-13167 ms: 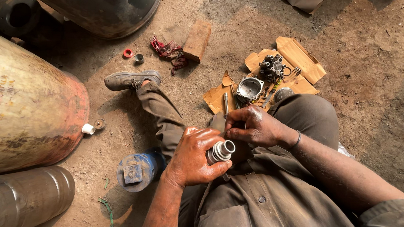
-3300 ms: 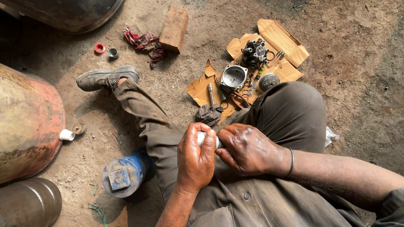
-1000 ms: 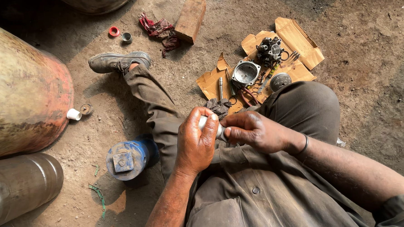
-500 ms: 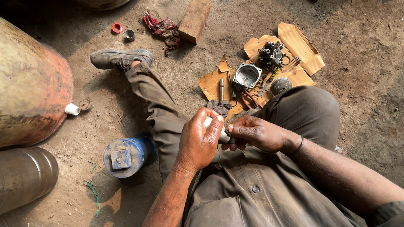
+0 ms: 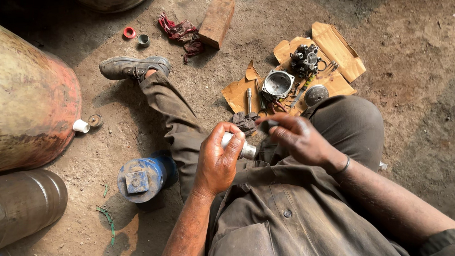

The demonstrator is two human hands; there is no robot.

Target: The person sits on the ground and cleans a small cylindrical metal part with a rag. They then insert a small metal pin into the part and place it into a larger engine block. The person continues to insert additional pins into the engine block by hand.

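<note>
Left hand [image 5: 219, 159] grips metal cylinder [image 5: 245, 151] (torn cardboard [image 5: 336, 49] beyond).

shirt [image 5: 273, 228]: grimy olive-brown, buttoned front, sleeves above elbows | trousers [image 5: 181, 125]: same dusty brown, creased | shoe [image 5: 133, 67]: worn grey lace-up | bangle [image 5: 344, 165]: thin, dark, on right wrist

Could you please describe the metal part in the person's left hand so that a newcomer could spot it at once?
Start at the seated person's lap, between the bent knees. There the left hand wraps a short silvery metal cylinder, its end poking out toward the right hand. Unlike the dark parts on the cardboard, it is bright and off the ground.
</note>
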